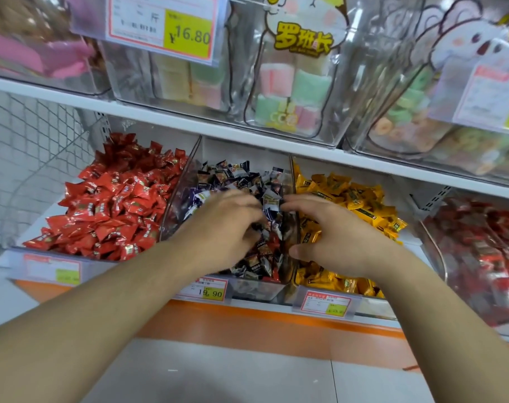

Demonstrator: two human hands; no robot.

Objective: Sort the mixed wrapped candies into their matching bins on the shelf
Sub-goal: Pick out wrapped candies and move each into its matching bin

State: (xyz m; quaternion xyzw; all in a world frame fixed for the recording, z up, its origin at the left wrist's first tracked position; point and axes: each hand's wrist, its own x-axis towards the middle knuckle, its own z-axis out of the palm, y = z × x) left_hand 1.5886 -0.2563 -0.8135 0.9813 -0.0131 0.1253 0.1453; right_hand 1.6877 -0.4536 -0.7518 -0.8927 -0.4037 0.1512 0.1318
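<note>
Wrapped candies [241, 181] are lying mixed in the middle bin [259, 289]; you're reaching both arms in, left hand [224, 225] curling into them, right hand [331, 231] spreading relaxed over the divider [294, 228].

Two bare arms come in from the bottom of the picture. No sleeves cover them as far as we can see. The left hand [221, 225] and the right hand [331, 234] wear nothing: no gloves, no rings, no watch, no bands on the wrists. The nails we can see are short and plain.
</note>
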